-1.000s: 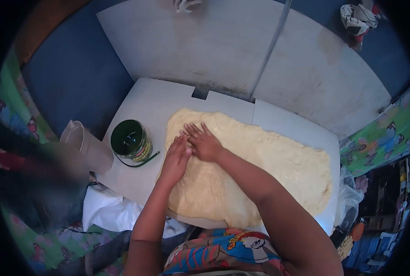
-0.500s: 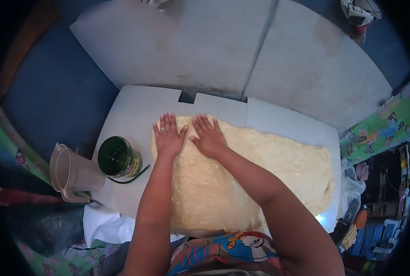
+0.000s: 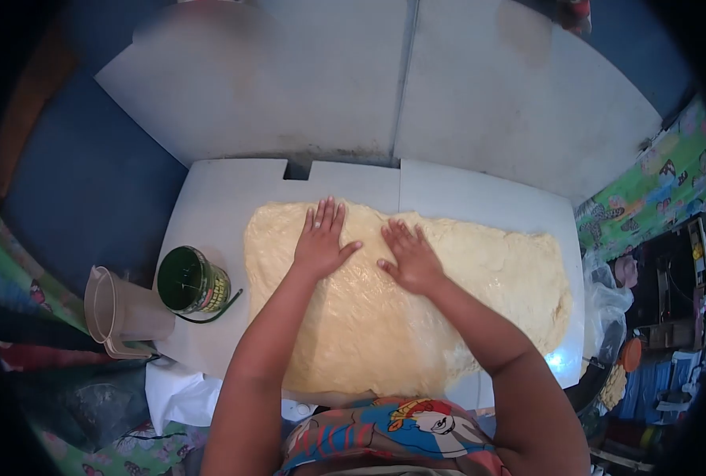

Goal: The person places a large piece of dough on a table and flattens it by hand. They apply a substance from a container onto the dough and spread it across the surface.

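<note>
A large slab of pale yellow dough lies spread over the white table; its surface looks shiny on the left half and rougher on the right. My left hand rests on the dough near its far edge, palm down, with fingers stretched out and a ring on one of them. To its right, my right hand presses flat on the dough too, its fingers outstretched. Neither hand holds anything.
A green bucket with its handle hanging down stands left of the dough. Beside it, at the table's left edge, is a translucent pitcher. Light panels rise behind the table. Plastic bags hang at the right.
Both hands have slid to the right over the dough, the right one farther and slightly nearer to me. The view has shifted a little.
</note>
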The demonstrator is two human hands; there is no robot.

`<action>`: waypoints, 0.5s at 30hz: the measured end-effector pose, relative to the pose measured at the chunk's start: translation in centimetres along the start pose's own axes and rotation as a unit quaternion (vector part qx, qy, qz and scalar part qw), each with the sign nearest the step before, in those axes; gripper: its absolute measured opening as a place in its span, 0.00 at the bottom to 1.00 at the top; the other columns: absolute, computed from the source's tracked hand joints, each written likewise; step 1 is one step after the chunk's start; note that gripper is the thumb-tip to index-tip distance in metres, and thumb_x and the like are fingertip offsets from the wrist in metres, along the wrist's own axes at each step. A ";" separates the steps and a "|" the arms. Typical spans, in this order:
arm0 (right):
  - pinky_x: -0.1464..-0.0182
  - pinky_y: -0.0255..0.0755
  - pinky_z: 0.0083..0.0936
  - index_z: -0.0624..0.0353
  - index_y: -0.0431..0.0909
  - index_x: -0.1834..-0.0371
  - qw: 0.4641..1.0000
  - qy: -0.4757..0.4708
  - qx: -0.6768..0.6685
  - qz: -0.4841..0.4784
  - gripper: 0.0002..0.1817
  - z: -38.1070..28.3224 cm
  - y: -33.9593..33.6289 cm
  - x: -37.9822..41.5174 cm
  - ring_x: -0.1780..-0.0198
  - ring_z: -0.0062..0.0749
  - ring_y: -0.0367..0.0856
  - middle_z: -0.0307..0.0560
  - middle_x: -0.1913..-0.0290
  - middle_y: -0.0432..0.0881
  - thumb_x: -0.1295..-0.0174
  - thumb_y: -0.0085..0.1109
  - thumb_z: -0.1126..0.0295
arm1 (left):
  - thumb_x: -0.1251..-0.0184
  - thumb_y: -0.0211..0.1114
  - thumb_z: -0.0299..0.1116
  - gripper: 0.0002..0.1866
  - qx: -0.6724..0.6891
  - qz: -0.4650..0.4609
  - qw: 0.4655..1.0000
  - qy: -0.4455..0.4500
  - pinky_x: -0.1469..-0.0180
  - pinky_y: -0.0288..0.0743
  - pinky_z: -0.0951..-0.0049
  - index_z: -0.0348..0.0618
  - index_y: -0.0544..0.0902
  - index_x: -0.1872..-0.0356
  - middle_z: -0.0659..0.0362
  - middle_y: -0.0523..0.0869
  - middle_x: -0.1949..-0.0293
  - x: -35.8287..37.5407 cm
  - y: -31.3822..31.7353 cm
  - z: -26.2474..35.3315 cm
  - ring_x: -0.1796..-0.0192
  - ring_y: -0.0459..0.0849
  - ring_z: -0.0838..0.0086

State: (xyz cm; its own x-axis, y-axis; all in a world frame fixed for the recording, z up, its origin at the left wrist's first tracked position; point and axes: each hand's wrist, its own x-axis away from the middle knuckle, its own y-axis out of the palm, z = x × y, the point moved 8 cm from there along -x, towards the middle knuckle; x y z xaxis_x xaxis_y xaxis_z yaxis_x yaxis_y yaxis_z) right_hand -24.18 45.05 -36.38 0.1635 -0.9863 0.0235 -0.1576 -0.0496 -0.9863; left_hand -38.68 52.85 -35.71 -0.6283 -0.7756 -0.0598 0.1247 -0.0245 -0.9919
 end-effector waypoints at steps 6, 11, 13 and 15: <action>0.26 0.32 0.52 0.49 0.45 0.24 0.993 0.107 0.038 0.013 0.39 4.5 -0.6 -5.3 0.23 0.39 0.42 0.47 0.23 0.46 0.32 0.28 0.39 | 0.34 0.43 0.65 0.44 -0.035 -0.010 0.999 -0.023 0.25 0.33 0.54 0.41 0.51 0.27 0.49 0.47 0.25 -6.3 0.0 2.0 0.23 0.42 0.59; 0.26 0.29 0.55 0.50 0.43 0.24 0.992 0.082 -0.035 0.084 0.40 3.9 1.4 2.4 0.22 0.41 0.41 0.45 0.23 0.44 0.33 0.26 0.36 | 0.31 0.42 0.61 0.40 -0.035 0.131 0.990 -0.049 0.25 0.33 0.53 0.43 0.55 0.28 0.51 0.51 0.26 -8.8 0.4 2.2 0.23 0.45 0.61; 0.26 0.27 0.55 0.50 0.42 0.24 0.986 0.159 0.016 -0.056 0.42 5.1 -0.3 7.3 0.22 0.42 0.39 0.47 0.22 0.42 0.33 0.25 0.35 | 0.31 0.44 0.60 0.39 -0.060 0.168 0.984 -0.023 0.25 0.34 0.53 0.43 0.55 0.28 0.51 0.51 0.25 -9.3 0.0 3.0 0.23 0.45 0.61; 0.26 0.26 0.55 0.50 0.41 0.23 0.979 0.196 0.048 -0.029 0.43 8.8 -1.4 7.9 0.22 0.39 0.37 0.49 0.22 0.41 0.34 0.25 0.34 | 0.31 0.45 0.58 0.38 -0.085 0.198 0.976 0.007 0.25 0.34 0.54 0.43 0.55 0.28 0.51 0.50 0.25 -9.1 0.1 4.2 0.23 0.44 0.61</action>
State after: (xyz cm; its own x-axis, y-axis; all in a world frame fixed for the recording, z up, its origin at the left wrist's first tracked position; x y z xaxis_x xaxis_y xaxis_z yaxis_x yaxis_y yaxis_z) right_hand -14.10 38.72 -36.23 -0.2191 -0.9680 0.1225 -0.0640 -0.1111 -0.9917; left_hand -29.73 57.20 -34.83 -0.5675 -0.6940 -0.4431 0.2317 0.3818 -0.8947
